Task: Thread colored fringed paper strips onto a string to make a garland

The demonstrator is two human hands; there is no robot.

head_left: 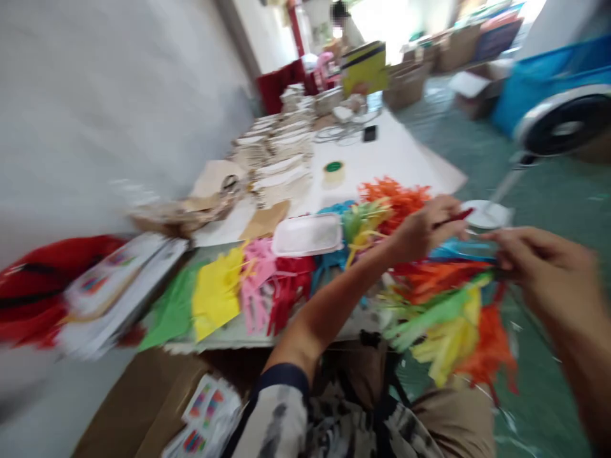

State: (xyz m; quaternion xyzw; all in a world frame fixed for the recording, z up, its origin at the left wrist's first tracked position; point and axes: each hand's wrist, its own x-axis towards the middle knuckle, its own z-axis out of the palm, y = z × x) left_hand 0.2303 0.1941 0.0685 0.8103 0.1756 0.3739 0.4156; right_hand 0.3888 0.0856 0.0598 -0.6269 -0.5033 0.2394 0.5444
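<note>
My left hand (424,229) is shut around a thin dark red stick (456,218), whose tip shows past the fingers. My right hand (539,267) pinches the top of a bundle of fringed paper strips (443,312) in blue, orange, green and yellow, which hangs below both hands. Behind my left forearm, more fringed paper lies on the table in layered sheets: green (174,312), yellow (216,294), pink (255,286) and red (289,296). Orange fringe (394,200) lies beyond my left hand. A white plastic tray (307,234) rests on the paper near my left wrist.
A white-topped table (382,156) holds a roll of tape (334,173) and stacks of paper goods (274,156). A grey wall (109,108) runs along its left. A standing fan (563,121), cardboard boxes (405,86) and a distant person (344,25) stand beyond.
</note>
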